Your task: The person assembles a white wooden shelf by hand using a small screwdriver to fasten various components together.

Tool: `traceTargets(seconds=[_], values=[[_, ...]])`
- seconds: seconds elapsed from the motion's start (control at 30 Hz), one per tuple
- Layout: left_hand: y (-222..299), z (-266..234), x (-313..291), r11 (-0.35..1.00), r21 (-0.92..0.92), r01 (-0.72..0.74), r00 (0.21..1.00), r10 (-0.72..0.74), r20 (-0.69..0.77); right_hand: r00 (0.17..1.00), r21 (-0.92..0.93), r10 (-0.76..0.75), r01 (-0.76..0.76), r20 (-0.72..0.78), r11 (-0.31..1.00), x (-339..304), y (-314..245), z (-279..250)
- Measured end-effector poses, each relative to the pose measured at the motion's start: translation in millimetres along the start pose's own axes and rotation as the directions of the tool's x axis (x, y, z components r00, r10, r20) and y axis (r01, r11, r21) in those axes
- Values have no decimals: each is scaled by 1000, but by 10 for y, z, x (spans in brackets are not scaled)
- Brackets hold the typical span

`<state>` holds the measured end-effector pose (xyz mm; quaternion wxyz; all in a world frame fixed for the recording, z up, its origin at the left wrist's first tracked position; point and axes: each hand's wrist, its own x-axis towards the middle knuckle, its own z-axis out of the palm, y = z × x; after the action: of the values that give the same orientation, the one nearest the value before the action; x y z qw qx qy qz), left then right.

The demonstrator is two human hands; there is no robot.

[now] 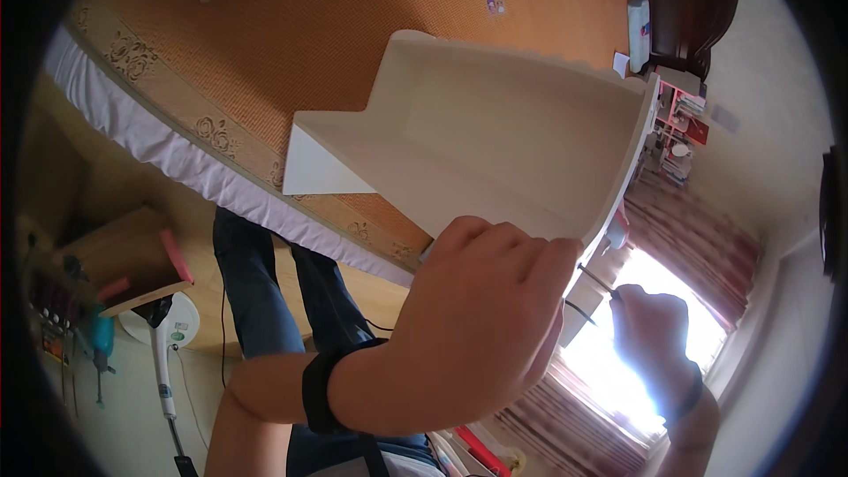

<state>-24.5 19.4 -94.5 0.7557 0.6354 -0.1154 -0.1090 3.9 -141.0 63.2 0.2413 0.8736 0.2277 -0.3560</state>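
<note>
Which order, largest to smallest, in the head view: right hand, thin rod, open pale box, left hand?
1. Open pale box
2. Left hand
3. Right hand
4. Thin rod

Apparent size only; the left hand likely outranks the right because it's nearer the camera.

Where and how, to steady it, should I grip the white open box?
Probably the far edge of the white open box, from across the bed: that edge looks thin and free, while the left hand and right hand crowd the near right corner.
</note>
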Motion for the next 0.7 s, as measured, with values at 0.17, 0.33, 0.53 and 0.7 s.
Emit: traceTargets(seconds=[0.17,0.33,0.53,0.7], values=[[-21,57,-2,1000,-31,-5,1000,5,3,979,253,171,-195,115,948,-25,-35,-47],[-49,116,-7,999,15,-48,995,50,-91,916,547,324,-402,237,734,29,-78,-81],[-15,171,-49,997,59,-56,996,60,-72,587,641,451,-766,673,40,102,-108,-176],[6,234,-16,990,106,-97,989,108,-101,989,233,141,-148,43,961,-74,-2,67]])
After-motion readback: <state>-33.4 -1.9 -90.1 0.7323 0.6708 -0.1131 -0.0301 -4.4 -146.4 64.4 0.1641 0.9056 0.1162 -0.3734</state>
